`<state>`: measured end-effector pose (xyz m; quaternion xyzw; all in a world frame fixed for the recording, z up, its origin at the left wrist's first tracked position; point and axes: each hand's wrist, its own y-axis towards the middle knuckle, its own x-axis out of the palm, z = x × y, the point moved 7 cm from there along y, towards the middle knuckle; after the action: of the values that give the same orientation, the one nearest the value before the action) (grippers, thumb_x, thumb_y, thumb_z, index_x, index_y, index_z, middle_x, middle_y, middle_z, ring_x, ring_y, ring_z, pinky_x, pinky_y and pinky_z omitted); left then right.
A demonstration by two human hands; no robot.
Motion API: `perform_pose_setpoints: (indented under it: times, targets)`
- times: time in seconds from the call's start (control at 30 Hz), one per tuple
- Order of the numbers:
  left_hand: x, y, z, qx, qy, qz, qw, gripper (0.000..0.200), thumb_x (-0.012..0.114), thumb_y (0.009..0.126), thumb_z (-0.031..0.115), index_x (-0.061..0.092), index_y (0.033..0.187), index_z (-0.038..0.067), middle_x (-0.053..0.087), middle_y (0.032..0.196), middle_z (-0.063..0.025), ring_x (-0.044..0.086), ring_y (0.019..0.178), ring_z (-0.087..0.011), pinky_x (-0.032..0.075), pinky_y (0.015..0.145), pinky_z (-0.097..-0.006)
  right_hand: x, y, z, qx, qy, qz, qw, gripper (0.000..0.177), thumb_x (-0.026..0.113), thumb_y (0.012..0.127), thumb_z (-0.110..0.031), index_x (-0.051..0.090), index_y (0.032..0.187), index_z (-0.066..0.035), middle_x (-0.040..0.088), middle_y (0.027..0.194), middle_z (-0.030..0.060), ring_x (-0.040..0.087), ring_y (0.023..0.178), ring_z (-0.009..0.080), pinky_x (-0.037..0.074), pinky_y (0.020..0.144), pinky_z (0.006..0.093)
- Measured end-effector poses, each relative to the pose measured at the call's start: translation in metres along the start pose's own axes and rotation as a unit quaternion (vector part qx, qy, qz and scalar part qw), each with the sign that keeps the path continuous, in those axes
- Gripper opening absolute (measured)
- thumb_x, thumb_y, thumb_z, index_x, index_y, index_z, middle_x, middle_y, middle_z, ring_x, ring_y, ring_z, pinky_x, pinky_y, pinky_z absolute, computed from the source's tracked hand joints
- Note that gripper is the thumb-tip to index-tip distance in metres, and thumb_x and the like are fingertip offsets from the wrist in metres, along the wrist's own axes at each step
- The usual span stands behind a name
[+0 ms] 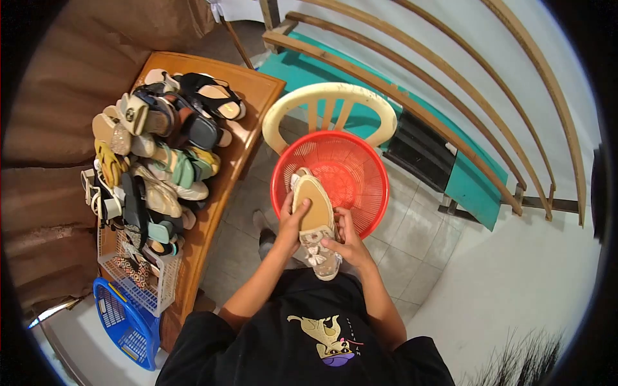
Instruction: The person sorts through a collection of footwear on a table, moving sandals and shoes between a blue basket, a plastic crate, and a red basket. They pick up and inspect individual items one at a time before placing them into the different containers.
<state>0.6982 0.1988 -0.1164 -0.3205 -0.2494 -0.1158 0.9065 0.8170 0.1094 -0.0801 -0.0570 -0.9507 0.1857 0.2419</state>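
Observation:
Both hands hold a beige sandal [313,202] in front of my chest, its tan insole facing up and its heel end pointing away from me. A bow and shiny trim decorate the strap near the toe. My left hand [293,222] wraps the left edge, thumb on the insole. On the right side, my right hand [347,241] grips by the strap, thumb at the bow. Part of another pale shoe edge shows behind the far end of the sandal. Beneath is a red plastic basket [380,183], partly covered by the sandal and my hands.
The basket rests on a cream plastic chair [270,125]. On my left, a wooden table [261,83] bears a pile of sandals [158,154] and a white crate [168,283]. A blue basket [148,334] stands nearer. A teal wooden bench [473,196] stands beyond the chair.

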Motion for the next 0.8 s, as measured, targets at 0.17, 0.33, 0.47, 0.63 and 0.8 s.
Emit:
perform_pose_setpoints:
  times: [0.17,0.33,0.47,0.63,0.8]
  targets:
    - [0.002,0.015,-0.093,0.01,0.157,0.023,0.987,0.067,0.06,0.101,0.042,0.038,0.148,0.001,0.05,0.141,-0.0163,0.049,0.131,-0.0256,0.04,0.109,-0.0368,-0.098,0.007,0.06,0.019,-0.236,0.133,0.962,0.1,0.092,0.068,-0.041,0.033,0.14,-0.002,0.051,0.128,0.0215,0.054,0.118,0.0291,0.046,0.099,0.042]
    - [-0.035,0.049,-0.159,0.03,0.204,0.002,0.979,0.069,0.048,0.104,0.049,0.036,0.151,0.0,0.047,0.144,-0.0199,0.044,0.136,-0.0315,0.034,0.114,-0.0415,-0.156,0.022,0.093,0.065,-0.191,0.157,0.967,0.083,0.088,0.077,-0.018,0.038,0.141,0.0,0.054,0.131,0.0167,0.053,0.123,0.0241,0.043,0.104,0.037]
    - [-0.081,0.081,-0.163,0.03,0.394,0.103,0.913,0.062,0.06,0.099,0.036,0.044,0.144,-0.002,0.05,0.138,-0.0241,0.045,0.134,-0.0361,0.033,0.114,-0.0446,-0.189,0.059,0.12,0.105,-0.109,0.211,0.966,0.073,0.083,0.082,-0.025,0.043,0.138,0.001,0.061,0.124,0.0164,0.06,0.114,0.0249,0.047,0.099,0.0357]
    - [-0.118,0.123,-0.171,0.093,0.554,0.19,0.805,0.082,0.077,0.084,0.026,0.034,0.149,0.002,0.032,0.15,-0.0285,0.035,0.136,-0.049,0.031,0.114,-0.0546,-0.215,0.125,0.164,0.158,-0.095,0.2,0.962,0.067,0.08,0.085,-0.027,0.046,0.134,0.003,0.063,0.122,0.0155,0.062,0.11,0.0232,0.049,0.096,0.0368]
    - [-0.137,0.151,-0.198,0.059,0.527,0.195,0.825,0.1,0.08,0.079,0.02,0.018,0.156,0.007,0.02,0.151,-0.0391,0.027,0.14,-0.0549,0.027,0.117,-0.0569,-0.249,0.181,0.216,0.19,-0.182,0.187,0.946,0.077,0.084,0.08,-0.034,0.046,0.132,0.008,0.059,0.126,0.0216,0.061,0.113,0.0293,0.05,0.096,0.0388]
